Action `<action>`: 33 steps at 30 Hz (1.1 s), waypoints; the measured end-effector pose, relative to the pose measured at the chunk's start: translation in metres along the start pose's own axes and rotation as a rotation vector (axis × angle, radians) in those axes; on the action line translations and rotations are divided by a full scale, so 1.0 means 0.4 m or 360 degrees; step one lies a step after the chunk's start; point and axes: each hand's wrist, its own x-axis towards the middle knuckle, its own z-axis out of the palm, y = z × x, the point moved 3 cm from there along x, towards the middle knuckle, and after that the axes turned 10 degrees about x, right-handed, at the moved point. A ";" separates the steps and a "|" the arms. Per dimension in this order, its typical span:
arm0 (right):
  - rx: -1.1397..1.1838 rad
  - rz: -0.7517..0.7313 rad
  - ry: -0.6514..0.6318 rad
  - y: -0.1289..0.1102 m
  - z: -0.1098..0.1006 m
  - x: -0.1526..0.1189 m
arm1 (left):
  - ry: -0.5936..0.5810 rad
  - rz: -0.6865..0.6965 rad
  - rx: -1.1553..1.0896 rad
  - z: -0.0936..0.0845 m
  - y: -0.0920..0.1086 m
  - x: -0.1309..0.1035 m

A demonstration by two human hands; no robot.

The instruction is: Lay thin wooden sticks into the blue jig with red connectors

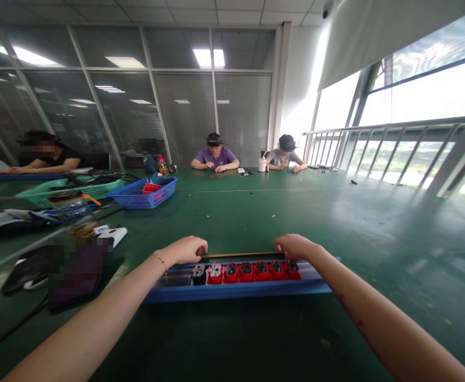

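Note:
A long blue tray (236, 292) lies across the table in front of me. Inside it stands a row of several red holders (247, 272) with dark or pale tops, and a black one (199, 275) at the row's left end. Along the tray's far side runs a thin tan strip (240, 255). My left hand (186, 249) has its fingers curled at the strip's left end, and my right hand (295, 245) is closed the same way at the right end. The fingertips are partly hidden.
A blue basket (142, 199) with red pieces and a green basket (43, 196) with cables stand at the left. Nearer are a jar (71, 209), a white device (115, 236) and dark flat items (83, 270). Several people sit beyond the green table (232, 217).

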 end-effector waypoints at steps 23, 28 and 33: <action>0.1277 0.0000 0.0735 -0.065 -0.038 -0.189 | 0.0475 -0.0411 -0.0857 -0.085 0.092 -0.182; 0.1701 -0.0082 0.0477 -0.082 -0.033 -0.219 | 0.0517 -0.0432 -0.0896 -0.068 0.092 -0.187; 0.1736 -0.0040 0.0497 -0.076 -0.030 -0.215 | 0.0429 -0.0419 -0.0895 -0.056 0.086 -0.186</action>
